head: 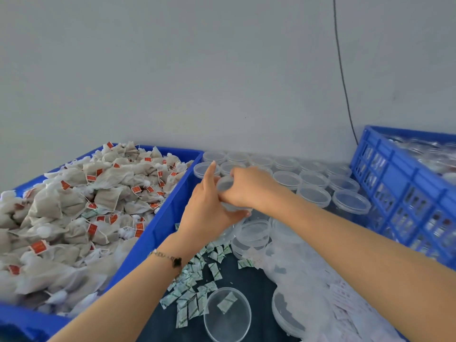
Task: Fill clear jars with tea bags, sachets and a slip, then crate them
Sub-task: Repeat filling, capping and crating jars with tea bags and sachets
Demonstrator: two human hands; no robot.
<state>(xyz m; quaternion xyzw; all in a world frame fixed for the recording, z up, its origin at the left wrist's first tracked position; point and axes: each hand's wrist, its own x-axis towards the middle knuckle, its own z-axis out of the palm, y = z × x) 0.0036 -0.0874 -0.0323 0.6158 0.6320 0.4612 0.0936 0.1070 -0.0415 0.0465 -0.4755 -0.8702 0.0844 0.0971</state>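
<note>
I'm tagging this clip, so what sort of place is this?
Probably a small packing workshop: a blue bin heaped with tea bags, rows of clear jars, loose sachets, and a blue crate.

Even, soft daylight fills the scene, with faint shadows only. The grey wall [197,70] reads flat and bright. Wide-angle distortion bends the blue crate [404,193] at the right edge. Near corners blur; the clear lids [313,178] carry mild glare.
</note>
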